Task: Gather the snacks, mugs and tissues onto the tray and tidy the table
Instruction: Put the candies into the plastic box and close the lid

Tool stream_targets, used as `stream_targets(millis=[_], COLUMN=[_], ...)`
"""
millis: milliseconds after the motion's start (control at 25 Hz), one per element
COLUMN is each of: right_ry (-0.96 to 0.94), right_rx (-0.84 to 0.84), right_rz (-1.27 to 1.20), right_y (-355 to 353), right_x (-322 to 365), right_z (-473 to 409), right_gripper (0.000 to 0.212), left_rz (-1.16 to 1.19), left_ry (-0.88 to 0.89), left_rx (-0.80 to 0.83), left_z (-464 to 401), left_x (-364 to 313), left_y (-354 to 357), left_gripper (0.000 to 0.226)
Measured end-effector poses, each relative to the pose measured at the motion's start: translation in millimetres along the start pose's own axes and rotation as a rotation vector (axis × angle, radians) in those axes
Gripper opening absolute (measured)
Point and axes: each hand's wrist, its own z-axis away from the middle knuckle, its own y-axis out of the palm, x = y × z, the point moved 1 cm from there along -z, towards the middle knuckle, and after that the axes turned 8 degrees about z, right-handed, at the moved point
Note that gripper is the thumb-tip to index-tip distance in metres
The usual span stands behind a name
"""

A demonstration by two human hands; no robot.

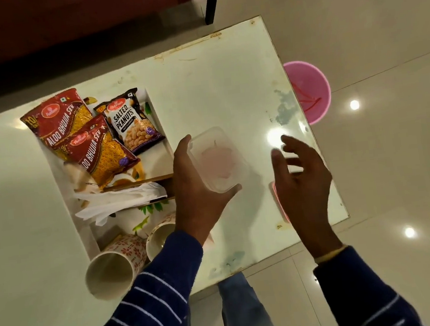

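My left hand grips a clear plastic container with something pale pink inside, holding it above the table just right of the white tray. My right hand hovers open to the container's right, fingers spread, holding nothing. On the tray lie two red Aloo Bhujia Sev packets, a Salted Peanuts packet, crumpled white tissues and two mugs on their sides. A pink-edged item lies on the table, mostly hidden under my right hand.
The white glass-topped table ends close on the right and near sides. A pink bucket stands on the floor beyond the right edge. A dark red sofa runs along the far side. My jeans show below the table edge.
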Motion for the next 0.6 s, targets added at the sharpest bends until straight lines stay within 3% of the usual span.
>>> stream_targets(millis=[160, 280, 400, 480, 520, 560, 600], right_ry=[0.379, 0.389, 0.494, 0.505, 0.445, 0.345, 0.239], right_rx=[0.206, 0.212, 0.264, 0.296, 0.278, 0.249, 0.222], right_rz=[0.589, 0.615, 0.502, 0.359, 0.313, 0.292, 0.279], right_y=[-1.0, -3.1, -4.3, -9.6, -15.0, -21.0, -26.7], right_x=[-80.0, -99.2, -97.8, -87.0, -78.2, -65.8, -51.2], right_z=[18.7, 25.5, 17.7, 9.7, 7.0, 6.3, 8.1], right_gripper=[0.089, 0.096, 0.078, 0.041, 0.02, 0.013, 0.018], left_rz=[0.012, -0.004, -0.009, 0.019, 0.022, 0.009, -0.017], left_ry=[0.017, 0.027, 0.061, 0.048, 0.053, 0.065, 0.078], left_rx=[0.008, 0.034, 0.031, 0.044, 0.052, 0.062, 0.078], left_z=[8.2, 15.3, 22.2, 26.6, 28.9, 31.1, 33.5], left_x=[1.5, 4.8, 9.3, 9.0, 8.6, 8.4, 8.0], left_y=[2.5, 5.8, 5.9, 6.4, 6.7, 6.9, 6.9], left_gripper=[0.12, 0.119, 0.117, 0.117, 0.116, 0.116, 0.116])
